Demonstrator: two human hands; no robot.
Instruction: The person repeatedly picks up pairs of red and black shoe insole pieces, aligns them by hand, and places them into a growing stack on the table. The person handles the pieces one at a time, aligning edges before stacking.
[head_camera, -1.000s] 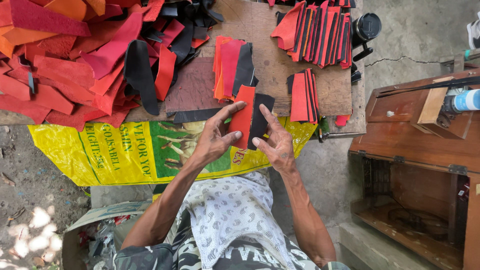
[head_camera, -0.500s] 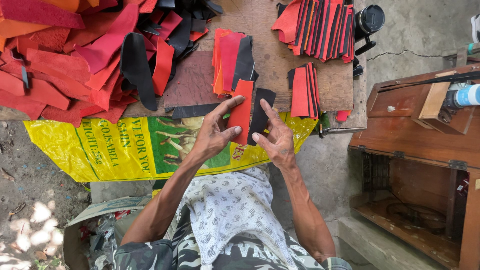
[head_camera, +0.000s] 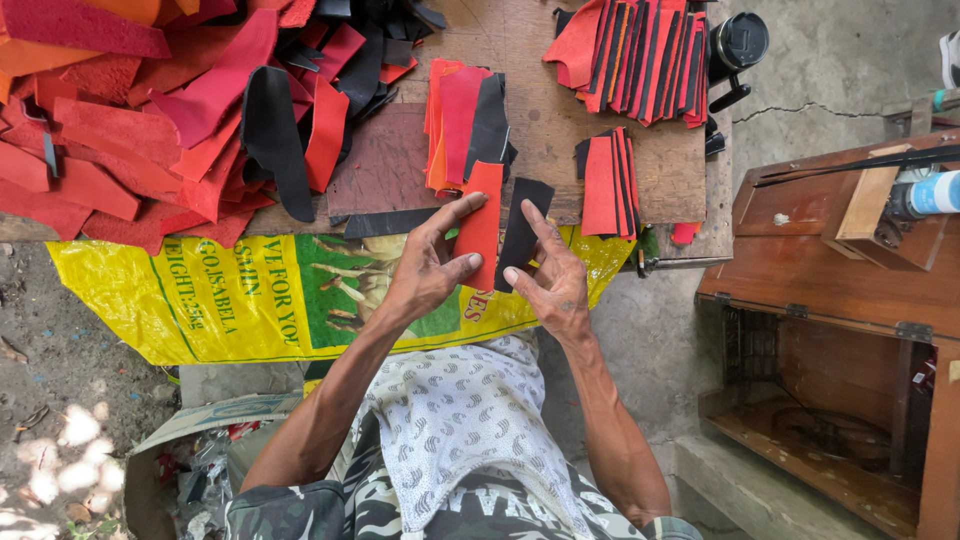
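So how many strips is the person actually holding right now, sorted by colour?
Red strip, in the left hand: 1
Black strip, in the right hand: 1
Total held: 2
The heaps on the wooden table overlap too much to count.

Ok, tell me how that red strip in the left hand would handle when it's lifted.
The red strip stands straight between the left hand's fingers, so it is probably fairly stiff. It looks thin and flat, so likely light. Its matte surface suggests it is not slippery, and the black strip in the right hand looks similar.
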